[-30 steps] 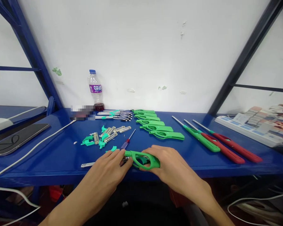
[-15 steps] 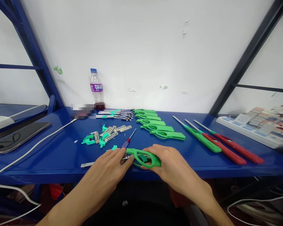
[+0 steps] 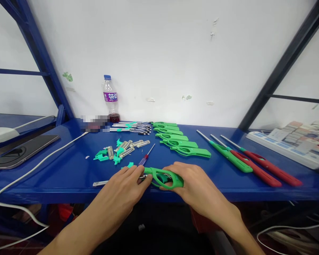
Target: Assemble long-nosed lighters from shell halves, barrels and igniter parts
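Observation:
Both hands hold one green lighter casing (image 3: 164, 177) at the front edge of the blue table. My left hand (image 3: 128, 184) pinches its narrow front end, where a metal part shows between the fingers. My right hand (image 3: 192, 180) wraps round the wider handle end. Inside the casing's opening a darker green part and a wire show. Just behind the left fingers lies a screwdriver (image 3: 146, 156). A metal tube (image 3: 100, 183) sticks out left of my left hand. Several green casings (image 3: 190, 152) lie in a column behind my hands.
Clear fuel tanks (image 3: 127, 152) and teal pieces (image 3: 101, 155) lie left of centre, with metal rods (image 3: 122, 129) behind. A bottle (image 3: 111, 101) stands by the wall. Long lighters (image 3: 257, 166) and a power strip (image 3: 284, 148) are at right. A phone (image 3: 26, 150) and cable (image 3: 50, 157) are at left.
The view has shifted slightly. Both hands keep their hold on the casing, and the fingers of my left hand have moved only a little.

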Tool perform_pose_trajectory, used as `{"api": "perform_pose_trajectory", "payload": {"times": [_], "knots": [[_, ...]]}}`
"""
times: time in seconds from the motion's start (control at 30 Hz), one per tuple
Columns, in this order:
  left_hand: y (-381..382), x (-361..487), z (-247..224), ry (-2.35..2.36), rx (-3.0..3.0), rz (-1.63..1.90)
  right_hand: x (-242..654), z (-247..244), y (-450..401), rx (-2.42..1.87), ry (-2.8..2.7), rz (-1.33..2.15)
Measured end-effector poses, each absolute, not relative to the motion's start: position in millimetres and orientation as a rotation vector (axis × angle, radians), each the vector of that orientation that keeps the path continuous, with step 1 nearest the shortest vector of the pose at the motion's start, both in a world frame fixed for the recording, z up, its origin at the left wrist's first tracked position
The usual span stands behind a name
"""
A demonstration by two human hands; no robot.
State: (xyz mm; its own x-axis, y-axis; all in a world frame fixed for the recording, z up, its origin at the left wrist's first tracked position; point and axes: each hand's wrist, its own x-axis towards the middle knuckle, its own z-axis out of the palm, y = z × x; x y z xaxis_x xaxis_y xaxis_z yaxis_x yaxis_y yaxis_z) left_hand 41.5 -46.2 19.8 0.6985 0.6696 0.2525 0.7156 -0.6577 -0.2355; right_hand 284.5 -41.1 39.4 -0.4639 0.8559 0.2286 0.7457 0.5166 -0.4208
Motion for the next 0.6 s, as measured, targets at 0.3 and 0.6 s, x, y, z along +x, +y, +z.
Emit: {"api": "perform_pose_trajectory", "payload": {"times": [0.3, 0.6], "knots": [[-46.1, 37.7, 15.6, -1.009, -2.564, -0.287, 283.8, 36.4, -41.7, -1.302, -2.367, 0.284], [-45.7, 38.4, 19.5, -1.098, -2.628, -0.195, 289.3, 41.9, -40.2, -1.242, -2.49, 0.246]]}}
